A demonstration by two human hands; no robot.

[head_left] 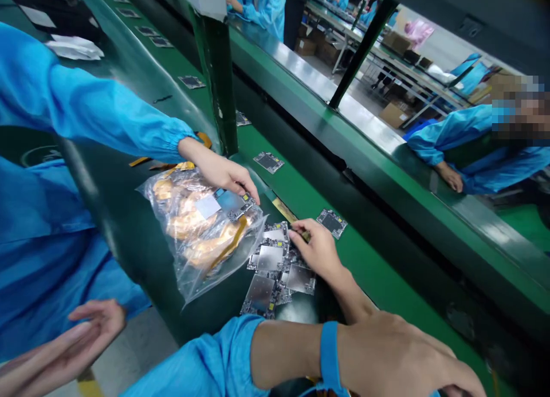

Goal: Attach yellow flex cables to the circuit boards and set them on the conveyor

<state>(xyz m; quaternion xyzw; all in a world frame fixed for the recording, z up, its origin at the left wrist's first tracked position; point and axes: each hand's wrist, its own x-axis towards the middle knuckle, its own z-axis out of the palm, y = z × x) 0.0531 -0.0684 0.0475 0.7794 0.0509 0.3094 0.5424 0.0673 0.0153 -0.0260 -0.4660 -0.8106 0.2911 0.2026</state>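
Note:
My right hand (318,248) is closed, its fingertips pinching the upper corner of a circuit board (275,234) on a loose pile. Several more circuit boards (270,258) with silver metal shields overlap there. My left hand (408,351), with a blue wrist strap (329,354), crosses in front of my right forearm; its fingers bend down at the bottom edge and their tips are hidden. A co-worker's hand (227,173) holds another shielded board (235,204) over a clear plastic bag (189,231) of orange-brown flex cables.
The co-worker's other hand (90,339) hangs at lower left. Single circuit boards lie along the green conveyor belt (296,185), one (332,222) just beyond my right hand. A green post (219,93) stands beside the belt. Another person's hand (449,176) rests across the line.

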